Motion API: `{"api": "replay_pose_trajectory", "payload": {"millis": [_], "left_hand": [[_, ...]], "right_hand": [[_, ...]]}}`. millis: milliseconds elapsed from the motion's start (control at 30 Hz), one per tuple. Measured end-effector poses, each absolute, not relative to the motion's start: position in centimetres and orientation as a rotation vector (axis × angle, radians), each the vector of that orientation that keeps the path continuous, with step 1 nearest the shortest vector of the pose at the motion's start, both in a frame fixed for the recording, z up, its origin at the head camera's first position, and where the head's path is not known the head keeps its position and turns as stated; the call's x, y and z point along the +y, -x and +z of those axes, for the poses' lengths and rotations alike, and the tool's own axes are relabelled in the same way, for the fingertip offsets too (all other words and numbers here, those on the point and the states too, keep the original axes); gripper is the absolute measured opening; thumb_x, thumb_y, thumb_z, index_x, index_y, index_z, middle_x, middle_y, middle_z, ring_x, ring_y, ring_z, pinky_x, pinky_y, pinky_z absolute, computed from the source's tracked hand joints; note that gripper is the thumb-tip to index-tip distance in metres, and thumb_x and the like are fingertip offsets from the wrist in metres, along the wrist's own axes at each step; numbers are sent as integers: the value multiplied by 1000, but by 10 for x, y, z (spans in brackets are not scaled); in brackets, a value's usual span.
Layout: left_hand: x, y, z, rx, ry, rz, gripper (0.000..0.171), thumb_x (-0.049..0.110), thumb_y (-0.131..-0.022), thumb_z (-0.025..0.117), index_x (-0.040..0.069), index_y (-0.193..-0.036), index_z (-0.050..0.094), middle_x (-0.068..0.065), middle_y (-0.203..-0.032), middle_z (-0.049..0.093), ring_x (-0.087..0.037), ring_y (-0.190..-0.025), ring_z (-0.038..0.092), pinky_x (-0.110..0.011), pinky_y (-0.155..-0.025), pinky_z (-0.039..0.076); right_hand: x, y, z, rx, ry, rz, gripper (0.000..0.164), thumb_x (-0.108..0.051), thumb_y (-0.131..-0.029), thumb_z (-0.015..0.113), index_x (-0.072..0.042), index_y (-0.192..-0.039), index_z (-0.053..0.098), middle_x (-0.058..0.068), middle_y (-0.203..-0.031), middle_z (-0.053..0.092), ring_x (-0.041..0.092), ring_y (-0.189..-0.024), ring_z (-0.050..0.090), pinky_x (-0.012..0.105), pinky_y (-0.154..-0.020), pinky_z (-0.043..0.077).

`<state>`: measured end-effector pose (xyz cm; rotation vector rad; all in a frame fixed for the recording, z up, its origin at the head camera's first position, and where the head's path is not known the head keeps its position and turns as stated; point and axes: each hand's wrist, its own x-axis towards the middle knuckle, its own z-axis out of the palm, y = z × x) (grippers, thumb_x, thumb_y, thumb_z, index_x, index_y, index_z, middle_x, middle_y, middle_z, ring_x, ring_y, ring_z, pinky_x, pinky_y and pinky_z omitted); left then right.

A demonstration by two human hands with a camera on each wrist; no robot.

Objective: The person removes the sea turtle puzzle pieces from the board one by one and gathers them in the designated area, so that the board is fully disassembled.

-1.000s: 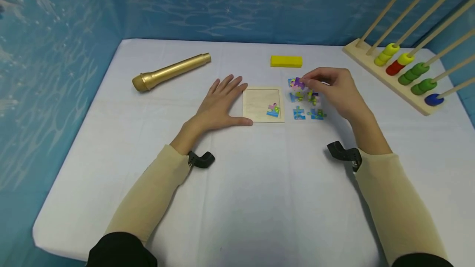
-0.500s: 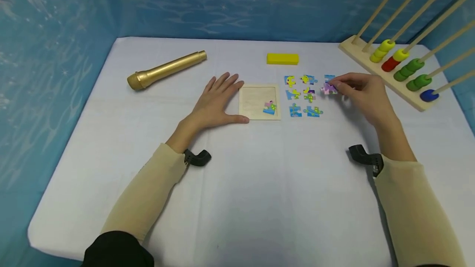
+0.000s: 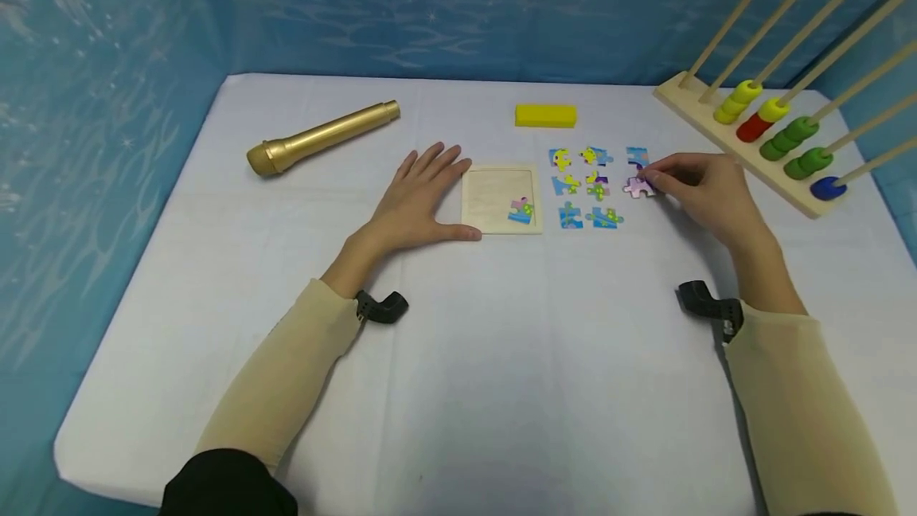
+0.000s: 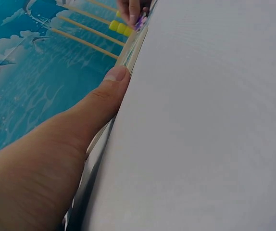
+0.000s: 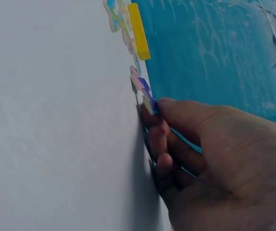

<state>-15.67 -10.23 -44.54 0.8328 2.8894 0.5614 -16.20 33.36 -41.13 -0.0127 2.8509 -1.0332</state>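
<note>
My right hand (image 3: pixel 705 189) pinches a pink and purple jigsaw piece (image 3: pixel 637 187) between thumb and fingertips, just below a blue piece (image 3: pixel 637 155) on the table. In the right wrist view the held jigsaw piece (image 5: pixel 142 85) is seen edge-on, close over the white cloth. Spread fingers of my left hand (image 3: pixel 411 201) rest at the left side of a square wooden puzzle tray (image 3: pixel 499 232), the thumb along its lower corner. One pink, green and blue piece (image 3: pixel 520 211) lies in the tray's lower right. Several other jigsaw pieces (image 3: pixel 571 216) lie in rows right of the tray.
A gold microphone (image 3: pixel 325 138) lies at the back left. Behind the pieces is a yellow block (image 3: pixel 545 115). At the back right stands a wooden bead counter (image 3: pixel 759 146) with tall rods and coloured beads. Blue sea-patterned cloth (image 3: pixel 458 14) backs the white table.
My right hand has carried the pink and purple piece rightward from the other pieces, then slightly down toward me, uncovering the blue piece above. The left hand has stayed at the tray.
</note>
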Motion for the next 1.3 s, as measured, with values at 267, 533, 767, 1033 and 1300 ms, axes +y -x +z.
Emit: {"api": "replay_pose_trajectory", "payload": {"millis": [267,533,767,1033,1300], "left_hand": [[-102,156,-447,2891,-837,570,114,78,-82,72,22,-169,25,-1,-178,15,-22,-166,1,-48,-134,-5],[-104,157,-448,2902,-852,575,114,80,-82,71,22,-169,25,0,-178,15,-21,-166,2,-47,-134,-4],[-103,157,-447,2891,-844,574,114,78,-82,72,21,-169,27,-1,-178,15,-22,-166,2,-48,-134,-4],[-102,157,-446,2896,-841,574,113,78,-82,72,21,-169,27,-1,-178,16,-22,-166,2,-49,-134,-4],[-102,157,-447,2892,-849,578,114,78,-82,72,22,-169,26,-1,-178,15,-22,-166,1,-48,-134,-4]], "right_hand": [[339,161,-409,2904,-31,-946,51,-52,-104,61,-10,-131,73,10,-120,70,20,-101,53,17,-74,44],[315,158,-403,2913,68,-1116,43,-47,-100,69,-10,-121,76,-9,-102,71,14,-92,56,13,-69,46],[271,148,-402,2834,176,-1314,33,-37,-100,73,-8,-116,78,-2,-106,72,17,-89,57,17,-67,47],[229,139,-408,2823,385,-1273,21,-25,-99,76,-6,-108,79,10,-100,75,20,-84,57,15,-71,46],[208,131,-416,2805,507,-1224,13,-18,-93,83,-13,-104,80,4,-84,70,20,-77,56,20,-64,43]]}}
